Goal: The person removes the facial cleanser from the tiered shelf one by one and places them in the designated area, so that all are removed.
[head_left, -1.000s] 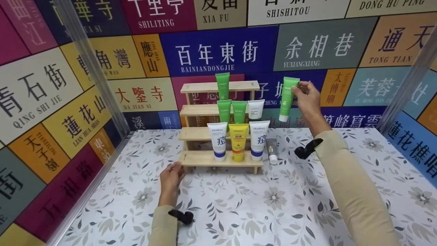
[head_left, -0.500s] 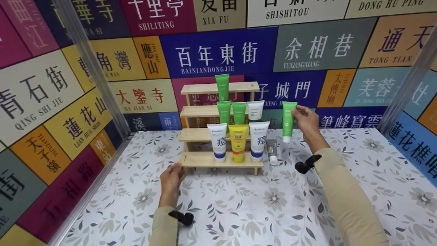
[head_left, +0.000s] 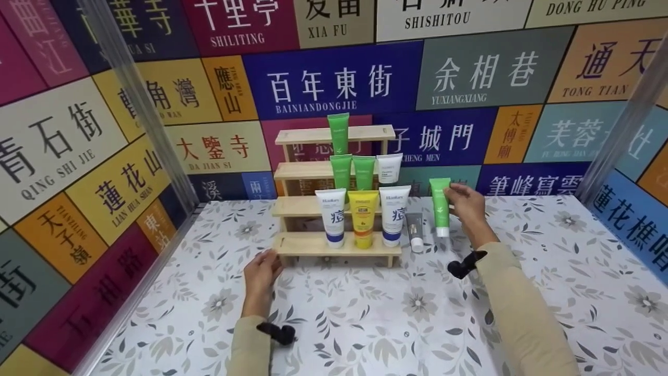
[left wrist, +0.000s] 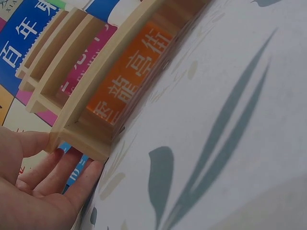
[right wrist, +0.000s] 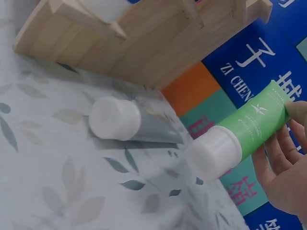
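Note:
My right hand (head_left: pixel 466 206) pinches a green squeeze tube (head_left: pixel 440 204) near its flat top end, white cap down, right of the stepped wooden stand (head_left: pixel 300 243). In the right wrist view the tube (right wrist: pixel 256 120) tilts close over the tablecloth. A grey tube (head_left: pixel 416 232) with a white cap lies on the cloth between it and the stand. My left hand (head_left: pixel 261 274) holds the near left corner of the stand; in the left wrist view the thumb is on the board (left wrist: pixel 62 122) and the fingers reach along its leg.
White-and-blue tubes (head_left: pixel 332 219) flank a yellow tube (head_left: pixel 364 222) on the bottom step. Higher up stand green tubes (head_left: pixel 340 169) and a small white tube (head_left: pixel 389 168). A sign-covered wall (head_left: pixel 334 78) rises behind the flowered tablecloth (head_left: pixel 365 313).
My right hand has lowered the green tube from beside the upper steps down to just above the cloth, near the grey tube. The left hand stays at the stand's corner.

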{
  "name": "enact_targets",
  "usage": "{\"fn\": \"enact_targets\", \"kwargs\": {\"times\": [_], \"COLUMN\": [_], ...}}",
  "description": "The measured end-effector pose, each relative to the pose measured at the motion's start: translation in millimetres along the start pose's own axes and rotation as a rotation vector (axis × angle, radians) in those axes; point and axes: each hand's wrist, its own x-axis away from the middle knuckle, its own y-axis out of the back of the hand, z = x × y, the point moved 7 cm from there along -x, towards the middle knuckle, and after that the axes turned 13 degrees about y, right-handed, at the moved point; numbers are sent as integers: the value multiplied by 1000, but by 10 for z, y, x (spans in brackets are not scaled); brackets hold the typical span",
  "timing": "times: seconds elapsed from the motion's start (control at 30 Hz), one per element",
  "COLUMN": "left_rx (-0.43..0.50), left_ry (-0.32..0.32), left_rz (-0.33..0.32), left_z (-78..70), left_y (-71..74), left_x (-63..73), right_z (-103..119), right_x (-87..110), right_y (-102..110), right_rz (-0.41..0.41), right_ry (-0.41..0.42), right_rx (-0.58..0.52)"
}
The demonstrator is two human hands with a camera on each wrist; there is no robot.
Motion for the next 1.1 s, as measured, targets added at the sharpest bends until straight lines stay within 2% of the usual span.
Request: {"fn": "enact_targets", "kwargs": {"times": [0.37, 0.5, 0.63, 0.87, 1.1], "left_rx": [-4, 9, 10, -8, -19], "left_ry": [17, -3, -27, -18, -1], "left_rz": [9, 23, 25, -10, -7], "left_z": [1, -9, -19, -20, -10], "left_y": [-1, -6, -10, 1, 7], "left_x": [-12, 0, 15, 10, -8], "right_z": [-386, -485, -590, -669, -615], "right_x": [93, 123, 130, 108, 117], "right_y": [-47, -39, -28, -60, -61], "right_rz": [-14, -27, -49, -66, -45], "right_ry": [-152, -202, -242, -237, -217], "right_rx": [16, 2, 33, 127, 325]}}
